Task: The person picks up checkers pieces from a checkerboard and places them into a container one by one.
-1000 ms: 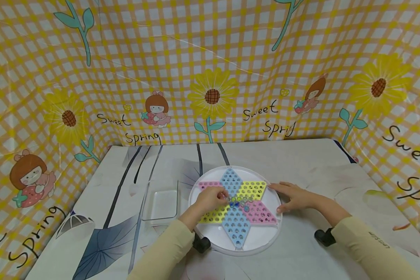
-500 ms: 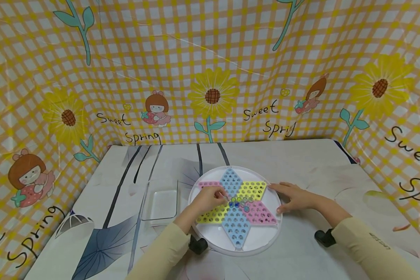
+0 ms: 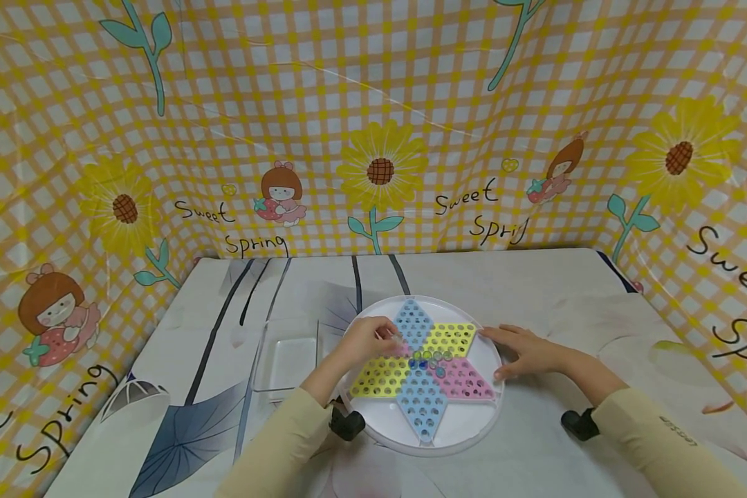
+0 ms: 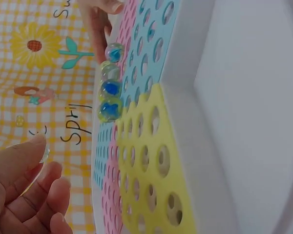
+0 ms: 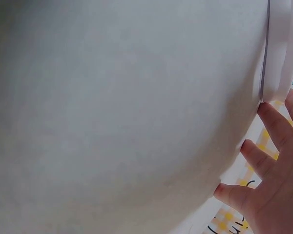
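My left grip was nearly closed, thumb drawn toward curled fingers in a small pinch. Between them I had a clear glass marble; only a sliver of it showed past my thumb, the rest being hidden. I held it above the round white plastic game board, apart from the surface, over the pink section left of the far pale blue point.

Just right of that grip, and a little nearer me, a tight cluster of glass marbles sat at the middle of the perforated six-pointed star, some blue, some clear with yellowish or teal tints. The lower-left yellow point lay just on the near side of the same grip. Left of it, off the board, a clear rectangular plastic container stood on the desk, whose white cover bore dark leaf and stem prints.

My right grip held nothing: its fingers were spread wide at the board's right-hand rim, the thumb at the same rim nearer me. The far-right yellow point and the pink point lay just left of it. Beyond both grips hung a yellow-and-white checked cloth printed with sunflowers.
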